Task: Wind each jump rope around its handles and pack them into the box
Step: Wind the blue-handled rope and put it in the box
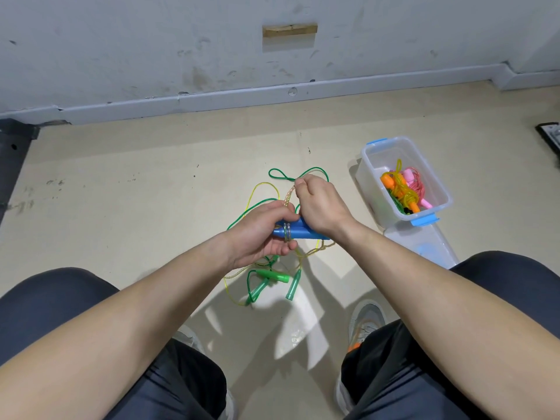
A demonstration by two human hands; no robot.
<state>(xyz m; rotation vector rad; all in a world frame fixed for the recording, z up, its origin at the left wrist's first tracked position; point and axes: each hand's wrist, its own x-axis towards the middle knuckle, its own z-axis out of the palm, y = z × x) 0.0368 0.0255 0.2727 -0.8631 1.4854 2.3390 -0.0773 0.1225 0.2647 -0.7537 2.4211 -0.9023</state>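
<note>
My left hand (260, 234) grips a pair of blue jump-rope handles (303, 233) held side by side, with two turns of clear glittery rope around them. My right hand (318, 204) pinches that rope (288, 195) just above the handles. On the floor below lie loose green and yellow ropes (260, 189) with several green handles (272, 275). A clear plastic box (372, 156) with blue clips stands on the floor at the right. Inside it are wound ropes with orange and pink handles (403, 189).
The box's clear lid (424, 244) lies on the floor beside my right knee. A white wall and grey skirting board (212, 98) run across the far side. A dark object (550, 137) sits at the right edge. My knees and shoes frame the bottom.
</note>
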